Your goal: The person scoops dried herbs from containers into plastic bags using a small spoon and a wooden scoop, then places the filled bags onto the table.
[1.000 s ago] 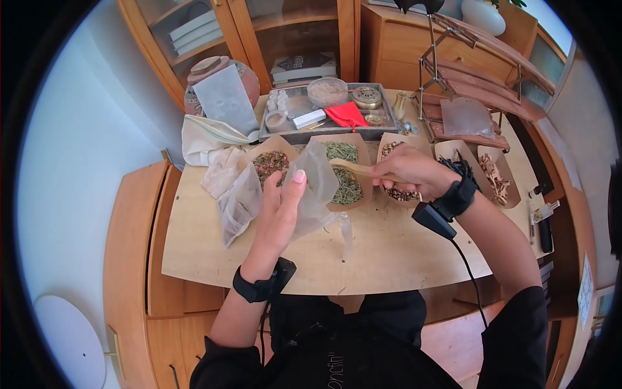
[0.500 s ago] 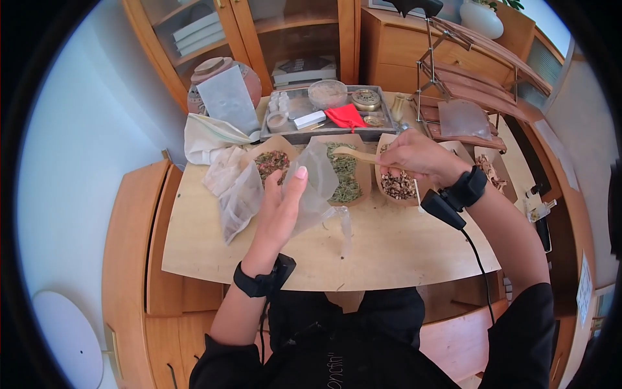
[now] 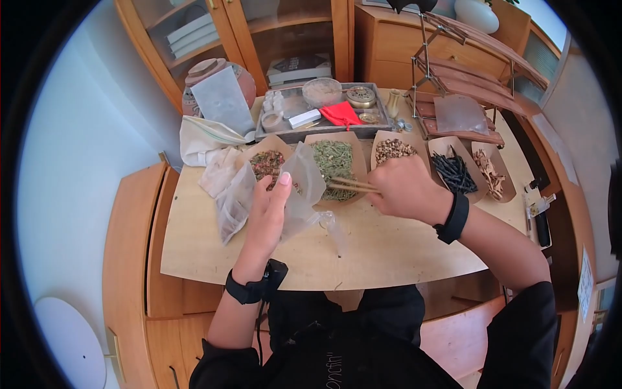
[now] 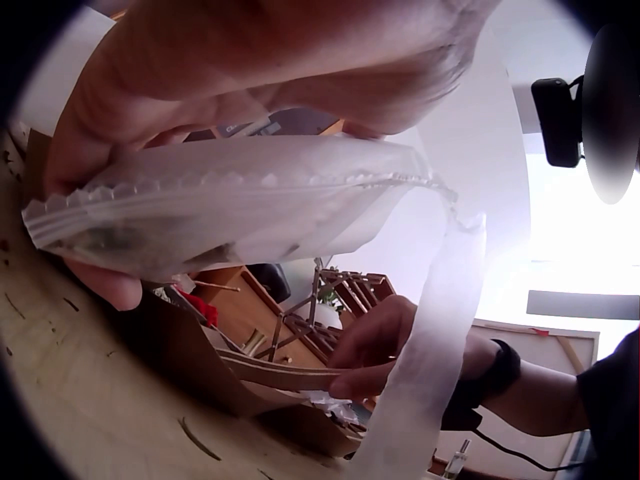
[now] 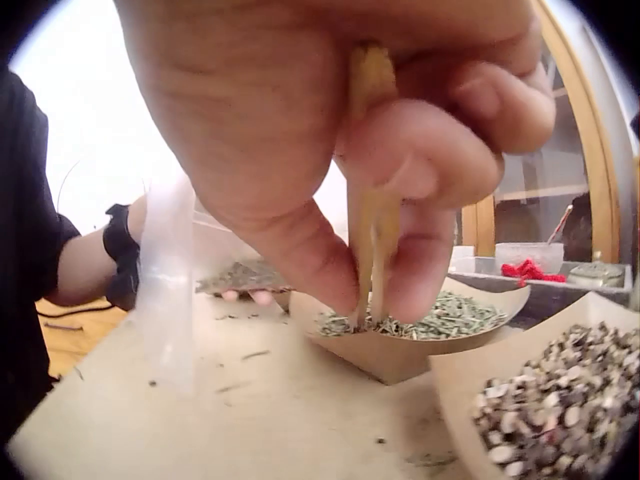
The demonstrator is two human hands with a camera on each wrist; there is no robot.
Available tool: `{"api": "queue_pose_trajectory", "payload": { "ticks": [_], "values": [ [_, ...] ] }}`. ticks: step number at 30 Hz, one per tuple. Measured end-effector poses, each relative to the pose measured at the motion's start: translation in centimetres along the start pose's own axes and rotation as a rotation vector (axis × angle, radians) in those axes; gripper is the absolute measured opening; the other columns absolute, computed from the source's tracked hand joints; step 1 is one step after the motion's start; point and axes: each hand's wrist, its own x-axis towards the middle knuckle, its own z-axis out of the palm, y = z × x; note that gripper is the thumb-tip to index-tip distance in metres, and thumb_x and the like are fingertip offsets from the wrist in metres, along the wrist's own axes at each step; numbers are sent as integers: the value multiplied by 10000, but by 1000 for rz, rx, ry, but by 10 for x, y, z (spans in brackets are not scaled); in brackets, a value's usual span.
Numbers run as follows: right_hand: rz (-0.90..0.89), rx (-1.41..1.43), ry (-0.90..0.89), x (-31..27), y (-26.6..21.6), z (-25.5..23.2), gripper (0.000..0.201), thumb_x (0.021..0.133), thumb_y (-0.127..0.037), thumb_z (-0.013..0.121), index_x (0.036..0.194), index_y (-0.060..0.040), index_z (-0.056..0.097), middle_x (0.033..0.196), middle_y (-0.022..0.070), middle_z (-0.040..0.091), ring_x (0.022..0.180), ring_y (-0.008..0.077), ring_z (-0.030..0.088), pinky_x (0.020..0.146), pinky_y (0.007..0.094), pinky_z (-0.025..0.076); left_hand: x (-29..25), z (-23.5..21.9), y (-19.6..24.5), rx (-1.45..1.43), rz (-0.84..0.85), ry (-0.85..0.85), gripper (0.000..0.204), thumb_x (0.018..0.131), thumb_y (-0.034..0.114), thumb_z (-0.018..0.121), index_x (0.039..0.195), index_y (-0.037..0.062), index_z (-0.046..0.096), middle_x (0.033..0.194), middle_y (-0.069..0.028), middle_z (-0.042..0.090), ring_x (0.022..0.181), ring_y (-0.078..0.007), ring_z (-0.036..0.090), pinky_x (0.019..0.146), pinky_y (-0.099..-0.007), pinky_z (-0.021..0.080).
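Note:
My left hand [image 3: 265, 217] holds a translucent plastic bag [image 3: 303, 185], thumb raised on its near side. In the left wrist view, the bag [image 4: 250, 205] has a zigzag edge, and a torn strip [image 4: 425, 350] hangs from one end; something dark shows through the plastic. My right hand [image 3: 408, 188] pinches bamboo tongs [image 3: 350, 185], knuckles up. The tips reach the lower part of the chopped green herb [image 3: 334, 159] in a paper tray, just right of the bag. In the right wrist view, thumb and fingers press the tongs [image 5: 375, 230] from both sides.
Other paper trays hold petals [image 3: 267, 162], brown-white pieces [image 3: 394, 149], dark sticks [image 3: 453, 172] and pale chips [image 3: 489, 175]. Another translucent bag [image 3: 234, 211] lies left. Behind are a grey tray [image 3: 291, 137] with a red pouch [image 3: 341, 115] and a folding wooden rack [image 3: 463, 91].
My right hand has turned knuckles up, and the tongs have come down from the herb's upper part to its lower part beside the bag. The left hand keeps its hold.

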Motion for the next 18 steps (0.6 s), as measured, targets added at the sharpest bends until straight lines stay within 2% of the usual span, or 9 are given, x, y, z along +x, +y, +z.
{"api": "queue_pose_trajectory", "payload": {
  "ticks": [2, 4, 7, 10, 14, 17, 18],
  "values": [
    [53, -65, -11, 0, 9, 2, 193, 726, -253, 666, 652, -75, 652, 612, 122, 618, 612, 324, 631, 560, 422, 507, -1, 0, 0, -19, 10, 7, 928, 877, 580, 564, 1351, -164, 276, 1111, -191, 567, 1032, -197, 525, 917, -274, 390],
    [116, 17, 92, 0, 17, 2, 182, 733, -245, 658, 665, -77, 663, 614, 130, 618, 616, 325, 630, 566, 427, 509, -1, -1, -1, -38, 19, 12, 918, 880, 574, 563, 1349, -163, 282, 1140, -202, 557, 1054, -208, 522, 933, -281, 387],
    [158, 86, 110, 8, 18, 0, 185, 736, -248, 658, 674, -74, 667, 615, 139, 616, 631, 326, 634, 575, 434, 512, 4, -5, -10, -59, 1, -7, 905, 887, 563, 559, 1351, -163, 281, 1209, -232, 524, 1103, -231, 509, 952, -294, 382],
    [106, 133, 155, 17, 9, 13, 201, 735, -255, 661, 666, -67, 665, 623, 149, 618, 644, 333, 636, 588, 442, 515, 6, -4, -14, -52, 12, -19, 897, 892, 556, 555, 1353, -163, 280, 1247, -245, 496, 1145, -241, 483, 980, -304, 363],
    [18, 122, 92, 18, -3, 17, 212, 735, -264, 664, 675, -61, 676, 629, 152, 619, 654, 338, 638, 600, 442, 517, 5, -4, -15, -73, 1, -9, 898, 894, 561, 548, 1354, -162, 280, 1262, -237, 478, 1166, -242, 464, 1003, -314, 341],
    [71, 59, 50, 12, 5, 15, 219, 737, -262, 658, 676, -54, 687, 645, 161, 629, 674, 346, 639, 612, 431, 525, 4, -9, -13, -74, -3, -19, 898, 891, 566, 546, 1356, -156, 283, 1265, -237, 474, 1187, -248, 454, 1018, -324, 330],
    [135, 135, 52, 10, 11, 11, 232, 748, -256, 650, 671, -41, 691, 627, 160, 630, 646, 325, 642, 600, 410, 525, 4, -10, -12, -64, -4, -37, 899, 889, 570, 545, 1357, -152, 284, 1265, -239, 473, 1196, -253, 450, 1024, -329, 326]
  ]
}}
